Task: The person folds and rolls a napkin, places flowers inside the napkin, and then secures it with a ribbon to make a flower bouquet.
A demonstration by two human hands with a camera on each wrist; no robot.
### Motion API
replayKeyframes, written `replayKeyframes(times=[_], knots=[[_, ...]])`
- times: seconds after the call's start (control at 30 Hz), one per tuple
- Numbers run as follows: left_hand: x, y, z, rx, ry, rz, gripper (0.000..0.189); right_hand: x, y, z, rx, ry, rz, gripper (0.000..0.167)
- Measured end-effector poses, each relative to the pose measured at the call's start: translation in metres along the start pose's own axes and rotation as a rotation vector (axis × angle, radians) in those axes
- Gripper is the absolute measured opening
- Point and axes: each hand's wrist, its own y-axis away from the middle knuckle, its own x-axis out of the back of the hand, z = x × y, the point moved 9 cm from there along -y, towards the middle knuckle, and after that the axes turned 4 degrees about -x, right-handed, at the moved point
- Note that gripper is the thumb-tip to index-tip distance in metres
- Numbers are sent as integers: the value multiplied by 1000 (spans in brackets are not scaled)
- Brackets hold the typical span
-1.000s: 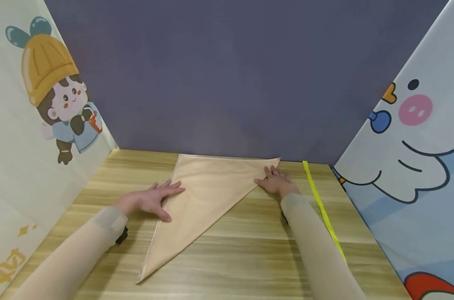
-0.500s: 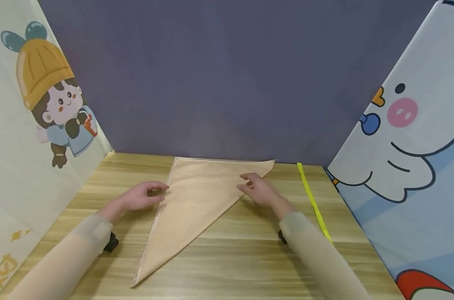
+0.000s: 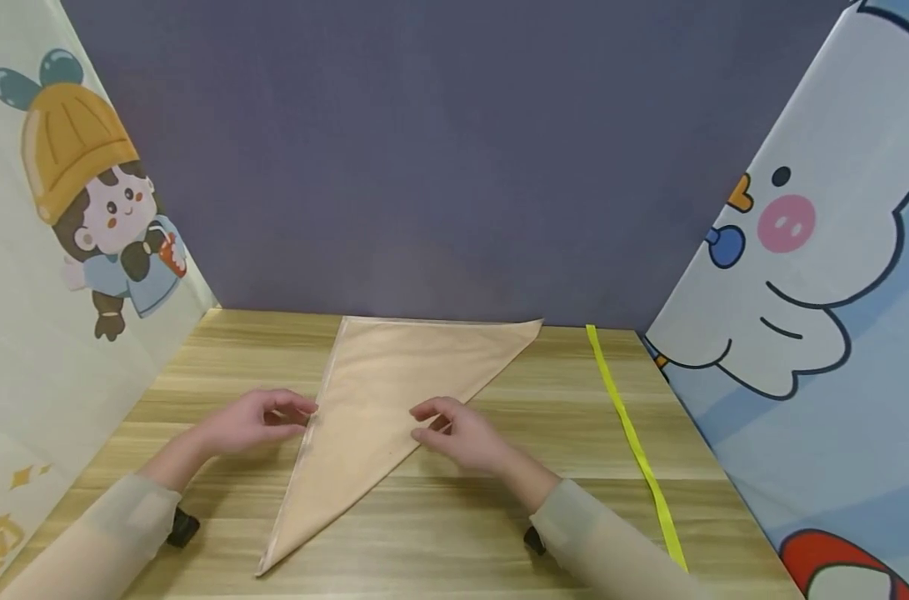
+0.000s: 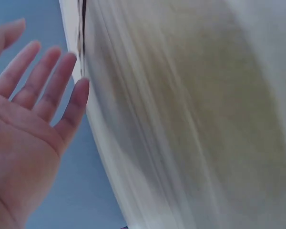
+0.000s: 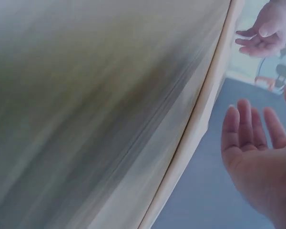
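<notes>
- A peach cloth (image 3: 375, 387), shaped as a triangle, lies flat left of centre in the head view, on a wood-grain desk (image 3: 491, 533); its long slanted edge runs from upper right to lower left.
- The person's left hand (image 3: 257, 419) is at the cloth's left edge, thumb and fingers apart and lightly curved; whether the fingertips touch the fabric cannot be told.
- The right hand (image 3: 457, 429) is at the middle of the slanted edge, its thumb and fingers also parted in a loose curve. The two hands are well apart, facing each other across the cloth.
- The left wrist view, unlike the head view, shows the left palm, its fingers spread at the left of the frame, with blurred wood grain filling the right.
- The right wrist view reveals the right palm at lower right, a gap in the picture between its fingers and the cloth's pale edge, and the left hand at upper right.
- Only the head view takes in the yellow strip (image 3: 630, 433) at right, the beige sleeves (image 3: 90, 537) in the lower corners and the white cartoon bird (image 3: 836, 275) on the right-hand panel.
</notes>
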Motion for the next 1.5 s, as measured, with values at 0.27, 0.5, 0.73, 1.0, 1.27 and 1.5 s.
replayKeyframes(times=[0.27, 0.5, 0.73, 1.0, 1.27, 1.5], knots=[[-26, 22, 23, -66, 144, -166, 39, -51, 0, -21, -7, -96, -144, 37], [-39, 34, 31, -106, 290, -246, 33, -86, 0, -32, -30, -133, -229, 28], [-47, 47, 33, -117, 440, -355, 34, -120, 1, -44, -33, -159, -311, 30], [-57, 57, 37, -92, 498, -399, 30, -144, -2, -49, -27, -179, -353, 29], [-73, 63, 43, -126, 478, -462, 27, -150, 0, -42, -116, -169, -382, 28], [-77, 72, 56, -186, 443, -482, 32, -151, 0, -40, -120, -155, -402, 28]])
